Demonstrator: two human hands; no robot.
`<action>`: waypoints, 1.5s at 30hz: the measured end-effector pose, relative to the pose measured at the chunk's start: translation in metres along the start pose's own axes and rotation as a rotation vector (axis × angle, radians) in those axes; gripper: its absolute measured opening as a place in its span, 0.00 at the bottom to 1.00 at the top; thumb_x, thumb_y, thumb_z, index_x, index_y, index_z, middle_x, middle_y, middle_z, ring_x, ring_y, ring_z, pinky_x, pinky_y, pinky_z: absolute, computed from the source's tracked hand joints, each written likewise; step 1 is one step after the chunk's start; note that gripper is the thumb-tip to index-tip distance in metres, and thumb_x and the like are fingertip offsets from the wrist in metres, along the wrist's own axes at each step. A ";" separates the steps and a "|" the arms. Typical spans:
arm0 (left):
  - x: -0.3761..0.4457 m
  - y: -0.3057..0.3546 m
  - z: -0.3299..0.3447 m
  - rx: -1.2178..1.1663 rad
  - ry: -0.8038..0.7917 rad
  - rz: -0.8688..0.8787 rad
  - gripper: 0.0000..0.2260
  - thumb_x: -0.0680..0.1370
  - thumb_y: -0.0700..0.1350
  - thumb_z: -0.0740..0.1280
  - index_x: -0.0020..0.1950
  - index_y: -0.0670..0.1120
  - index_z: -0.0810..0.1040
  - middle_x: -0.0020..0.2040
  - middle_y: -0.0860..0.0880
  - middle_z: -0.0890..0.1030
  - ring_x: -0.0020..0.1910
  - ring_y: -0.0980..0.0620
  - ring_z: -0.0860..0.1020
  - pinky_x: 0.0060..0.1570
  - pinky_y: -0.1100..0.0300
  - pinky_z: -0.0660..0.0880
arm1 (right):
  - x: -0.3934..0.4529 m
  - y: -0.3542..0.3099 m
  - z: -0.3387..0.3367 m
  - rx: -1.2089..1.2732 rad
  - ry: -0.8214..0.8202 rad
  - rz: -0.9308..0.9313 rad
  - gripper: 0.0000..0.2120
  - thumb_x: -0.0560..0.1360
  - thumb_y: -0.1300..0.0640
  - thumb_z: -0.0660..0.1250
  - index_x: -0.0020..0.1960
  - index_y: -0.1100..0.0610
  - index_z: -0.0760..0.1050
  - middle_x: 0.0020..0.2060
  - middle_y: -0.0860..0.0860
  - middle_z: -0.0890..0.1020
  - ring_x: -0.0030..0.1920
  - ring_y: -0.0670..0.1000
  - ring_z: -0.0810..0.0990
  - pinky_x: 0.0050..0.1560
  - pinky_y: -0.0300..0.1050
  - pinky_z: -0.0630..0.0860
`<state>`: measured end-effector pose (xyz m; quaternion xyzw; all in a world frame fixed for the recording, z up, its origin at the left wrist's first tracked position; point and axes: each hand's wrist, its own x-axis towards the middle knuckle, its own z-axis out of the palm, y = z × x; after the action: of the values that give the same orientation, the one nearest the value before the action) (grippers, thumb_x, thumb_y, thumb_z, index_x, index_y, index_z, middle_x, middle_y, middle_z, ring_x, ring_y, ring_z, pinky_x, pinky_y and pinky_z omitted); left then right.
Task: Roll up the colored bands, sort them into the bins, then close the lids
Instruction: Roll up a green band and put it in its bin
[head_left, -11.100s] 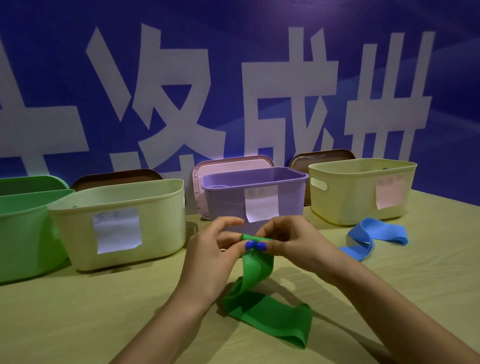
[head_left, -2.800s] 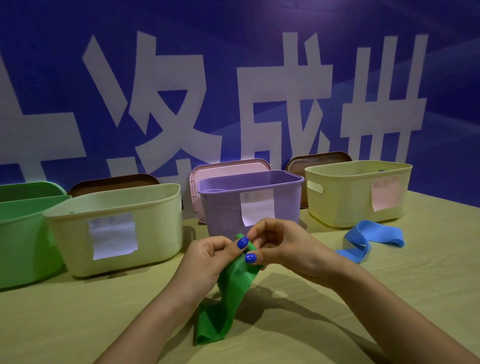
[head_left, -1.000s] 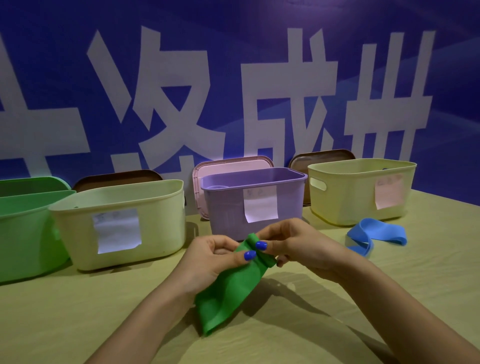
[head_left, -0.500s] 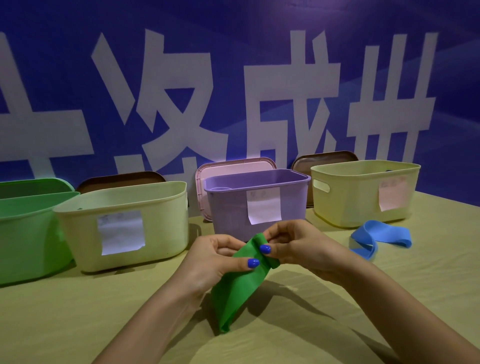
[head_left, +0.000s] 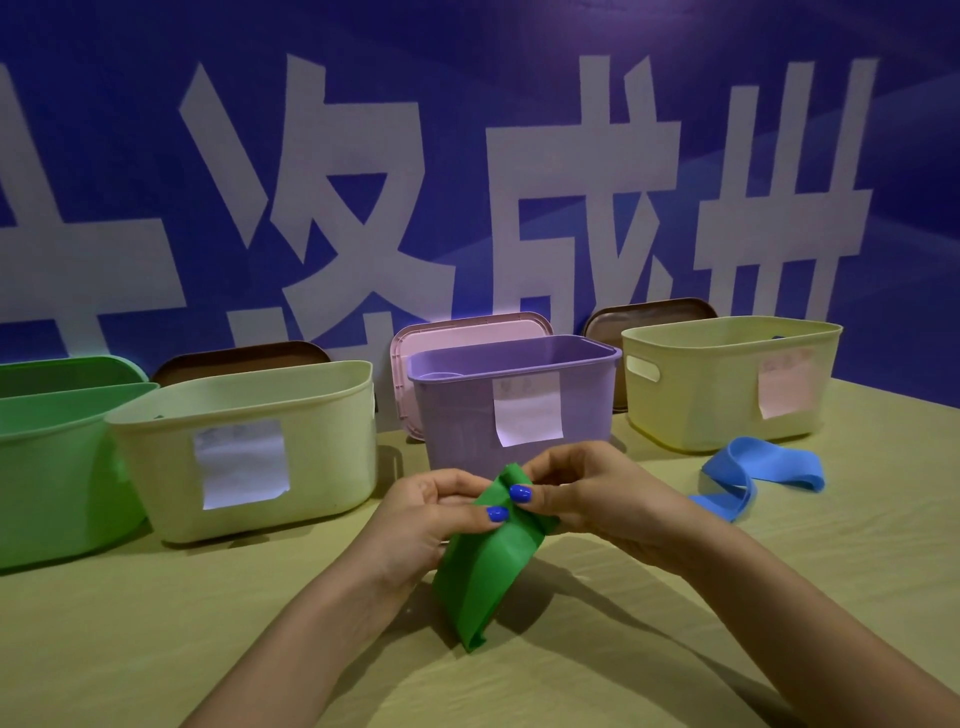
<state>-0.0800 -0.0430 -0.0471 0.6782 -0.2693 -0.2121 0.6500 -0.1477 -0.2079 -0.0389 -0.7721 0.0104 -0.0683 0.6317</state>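
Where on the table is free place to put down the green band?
Bare table lies before the cream bin, left of the left hand. Another patch: between the right hand and blue band. Bins crowd the back.

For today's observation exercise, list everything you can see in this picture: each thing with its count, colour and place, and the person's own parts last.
Green band: one, green, held above the table's middle, lower end hanging to the tabletop.
Blue band: one, blue, lying loose on the table at right.
Bins: four in a row: green bin far left, cream bin, purple bin, yellow bin at right.
Lids: four propped behind the bins: green lid, brown lid, pink lid, second brown lid.
Paper labels: three, on the cream, purple and yellow bins.
Table: one, pale wood.
Backdrop: blue, white characters.
Left hand: pinches the band's top.
Right hand: pinches it too.
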 end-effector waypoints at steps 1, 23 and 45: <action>0.000 -0.001 0.000 0.012 0.004 -0.005 0.06 0.69 0.34 0.72 0.42 0.43 0.82 0.40 0.44 0.85 0.38 0.51 0.81 0.38 0.60 0.72 | 0.000 0.000 0.000 0.005 -0.001 0.001 0.02 0.73 0.64 0.68 0.43 0.59 0.78 0.39 0.52 0.82 0.44 0.50 0.82 0.47 0.44 0.79; 0.005 -0.007 0.001 0.057 0.006 0.008 0.18 0.61 0.53 0.72 0.42 0.41 0.81 0.36 0.44 0.83 0.33 0.52 0.79 0.36 0.59 0.75 | -0.004 -0.001 -0.001 -0.039 -0.123 0.041 0.10 0.78 0.62 0.60 0.54 0.60 0.79 0.51 0.58 0.83 0.53 0.54 0.82 0.52 0.45 0.79; 0.000 0.006 -0.007 0.416 -0.229 -0.062 0.08 0.69 0.36 0.74 0.46 0.45 0.82 0.36 0.48 0.84 0.31 0.54 0.81 0.35 0.63 0.78 | 0.003 0.008 0.005 0.003 -0.062 0.018 0.05 0.73 0.63 0.67 0.49 0.59 0.79 0.42 0.53 0.84 0.43 0.49 0.82 0.47 0.42 0.77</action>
<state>-0.0762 -0.0372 -0.0404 0.7770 -0.3581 -0.2474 0.4548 -0.1437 -0.2049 -0.0469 -0.7729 -0.0023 -0.0387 0.6334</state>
